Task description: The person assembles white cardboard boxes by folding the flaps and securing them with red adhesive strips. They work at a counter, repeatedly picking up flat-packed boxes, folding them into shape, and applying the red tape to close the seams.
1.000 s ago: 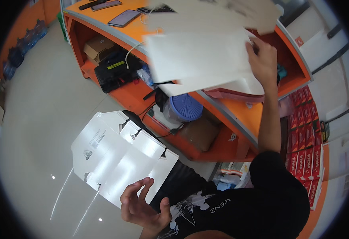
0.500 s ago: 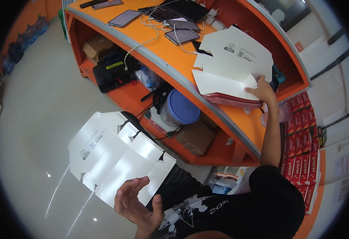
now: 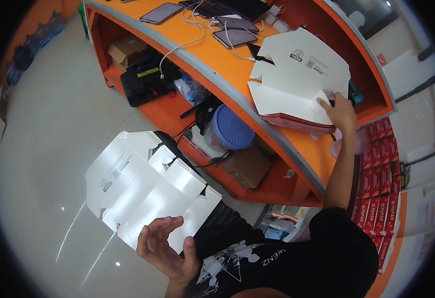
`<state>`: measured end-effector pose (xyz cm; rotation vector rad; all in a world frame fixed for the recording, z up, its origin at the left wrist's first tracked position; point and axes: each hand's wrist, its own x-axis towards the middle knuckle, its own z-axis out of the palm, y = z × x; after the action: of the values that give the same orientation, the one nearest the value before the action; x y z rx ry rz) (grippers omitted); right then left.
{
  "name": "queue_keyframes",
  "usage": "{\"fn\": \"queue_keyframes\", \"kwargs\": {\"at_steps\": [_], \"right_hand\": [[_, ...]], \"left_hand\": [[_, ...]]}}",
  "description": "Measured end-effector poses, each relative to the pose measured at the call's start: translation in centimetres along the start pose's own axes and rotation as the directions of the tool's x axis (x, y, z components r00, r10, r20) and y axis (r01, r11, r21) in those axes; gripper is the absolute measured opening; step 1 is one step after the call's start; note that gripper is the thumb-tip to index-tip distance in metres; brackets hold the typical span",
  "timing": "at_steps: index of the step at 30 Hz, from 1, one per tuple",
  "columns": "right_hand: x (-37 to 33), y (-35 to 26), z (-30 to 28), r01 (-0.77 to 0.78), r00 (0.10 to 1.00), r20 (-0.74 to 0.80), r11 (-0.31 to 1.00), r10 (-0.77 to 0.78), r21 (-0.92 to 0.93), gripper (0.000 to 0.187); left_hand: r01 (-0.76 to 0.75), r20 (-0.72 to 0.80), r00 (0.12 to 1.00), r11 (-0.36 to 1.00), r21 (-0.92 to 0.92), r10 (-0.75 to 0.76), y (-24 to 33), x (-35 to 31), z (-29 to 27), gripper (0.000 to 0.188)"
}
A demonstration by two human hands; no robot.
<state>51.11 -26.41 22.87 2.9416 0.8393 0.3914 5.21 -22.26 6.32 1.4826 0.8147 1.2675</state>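
A flat white cardboard box blank (image 3: 123,179), with faint grey print and notched flaps, lies across my lap. My left hand (image 3: 170,253) is open above its lower edge, palm turned up and fingers apart. I cannot tell whether this hand touches the card. On the counter at the right is a stack of similar blanks (image 3: 289,123) with red undersides. My right hand (image 3: 343,113) grips the right edge of the top blank (image 3: 297,67), thumb on a raised white corner flap. The far fingers are partly hidden behind that edge.
The curved orange counter (image 3: 187,54) carries phones (image 3: 235,36) and tangled white cables. Below it, the shelf holds a tub with a blue lid (image 3: 233,126), a black case (image 3: 140,82) and a brown package (image 3: 247,166). Red boxes (image 3: 376,184) are stacked at the right.
The view has shifted slightly, so the counter sits a little higher and further right. My right hand's fingers have bent more at the top blank's edge. My left hand stays open over the lap blank.
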Motion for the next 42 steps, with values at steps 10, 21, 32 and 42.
{"fn": "queue_keyframes", "kwargs": {"at_steps": [10, 21, 32, 42], "right_hand": [[-18.1, -15.9, 4.5, 0.470, 0.641, -0.116, 0.269, -0.758, 0.840, 0.033], [-20.7, -19.9, 17.3, 0.324, 0.589, 0.210, 0.467, -0.780, 0.823, 0.045], [-24.3, -20.1, 12.5, 0.649, 0.457, -0.226, 0.148, -0.861, 0.746, 0.038], [-23.6, -18.7, 11.1, 0.555, 0.293, -0.174, 0.019, -0.940, 0.832, 0.056]], "left_hand": [[0.065, -0.114, 0.991, 0.997, -0.034, -0.069, -0.9, 0.6, -0.3, 0.066], [0.435, -0.073, 0.899, 0.899, 0.055, -0.431, -3.4, 1.0, -1.0, 0.028], [0.632, 0.028, 0.764, 0.738, -0.235, -0.645, -6.2, 2.1, 2.6, 0.040], [0.666, -0.084, 0.726, 0.728, -0.161, -0.683, -6.4, 3.5, 0.0, 0.031]]}}
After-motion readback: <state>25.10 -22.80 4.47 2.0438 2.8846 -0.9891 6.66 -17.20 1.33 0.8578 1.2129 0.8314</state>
